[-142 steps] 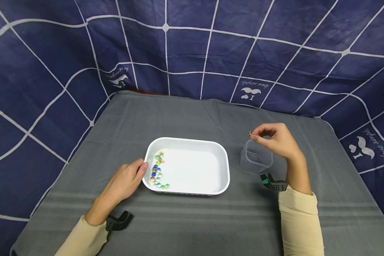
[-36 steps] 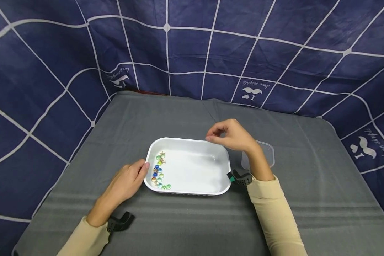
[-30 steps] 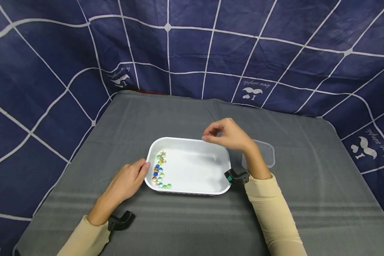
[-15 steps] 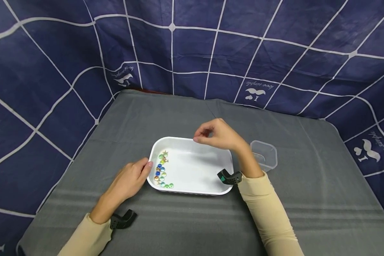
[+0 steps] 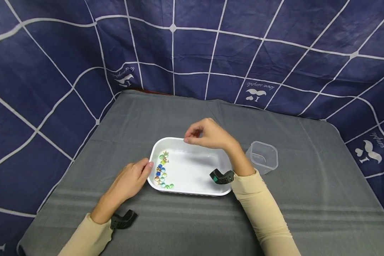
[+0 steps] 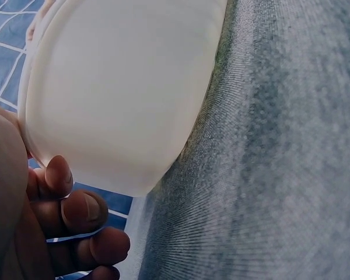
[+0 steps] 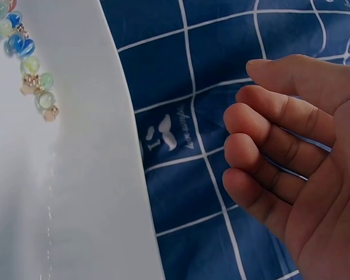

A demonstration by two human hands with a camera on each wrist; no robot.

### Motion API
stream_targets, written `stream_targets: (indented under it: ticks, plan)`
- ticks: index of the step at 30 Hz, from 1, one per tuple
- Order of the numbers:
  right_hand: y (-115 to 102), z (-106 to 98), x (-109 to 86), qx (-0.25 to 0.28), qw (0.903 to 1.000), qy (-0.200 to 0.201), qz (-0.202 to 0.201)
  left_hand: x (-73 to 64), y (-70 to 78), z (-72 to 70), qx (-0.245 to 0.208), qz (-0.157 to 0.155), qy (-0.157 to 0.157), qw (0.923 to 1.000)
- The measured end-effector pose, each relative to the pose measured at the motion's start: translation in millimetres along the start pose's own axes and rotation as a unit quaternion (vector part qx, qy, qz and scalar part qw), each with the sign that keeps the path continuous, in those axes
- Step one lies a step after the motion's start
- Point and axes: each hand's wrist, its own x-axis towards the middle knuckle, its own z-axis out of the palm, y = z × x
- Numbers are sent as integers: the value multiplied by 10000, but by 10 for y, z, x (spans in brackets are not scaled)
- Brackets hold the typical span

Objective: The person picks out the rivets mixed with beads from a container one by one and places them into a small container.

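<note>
My left hand [image 5: 128, 181] grips the left rim of a white tray [image 5: 195, 174], thumb on top of the edge and fingers curled at its outer side in the left wrist view. Along the tray's left end lie several glass marbles [image 5: 158, 174], blue, green and amber. Small gold star-shaped charms [image 7: 50, 114] sit among them. My right hand [image 5: 208, 134] hovers over the tray's far rim, its fingers loosely curled. In the right wrist view its thumb and fingertips [image 7: 242, 153] are apart, with nothing between them.
A clear plastic box [image 5: 263, 156] stands right of the tray, beside my right forearm. Grey cloth [image 5: 192, 224] covers the table. A blue gridded curtain [image 5: 192, 49] hangs behind and at both sides.
Earlier my right hand pinched a small gold charm above the clear box; the charm is out of its fingers now. The hand has moved left over the tray. My left hand keeps its grip.
</note>
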Motion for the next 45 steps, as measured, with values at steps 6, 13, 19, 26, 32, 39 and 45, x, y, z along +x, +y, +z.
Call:
stream_targets:
  ticks: [6, 13, 19, 26, 32, 39, 45]
  plan:
    - [-60, 44, 66, 1, 10000, -80, -42, -3, -4, 9, -19, 19, 6, 10000]
    - [-115, 135, 165, -116, 9996, -228, -70, 2, -6, 16, -12, 43, 1, 10000]
    - [-176, 231, 257, -55, 9992, -352, -204, 3, 0, 22, 37, 59, 38, 10000]
    - [-154, 370, 275, -73, 9980, -602, -191, 13, 7, 31, -2, 200, 29, 9998]
    - [-120, 486, 304, 6, 9968, -762, -242, 14, -3, 26, 15, 290, 90, 9995]
    - [-52, 601, 365, 114, 9956, -887, -291, 10, -29, 19, 17, 304, 165, 9994]
    - [8, 698, 417, 251, 9928, -1132, -306, 8, -41, 9, 27, 281, 180, 9994]
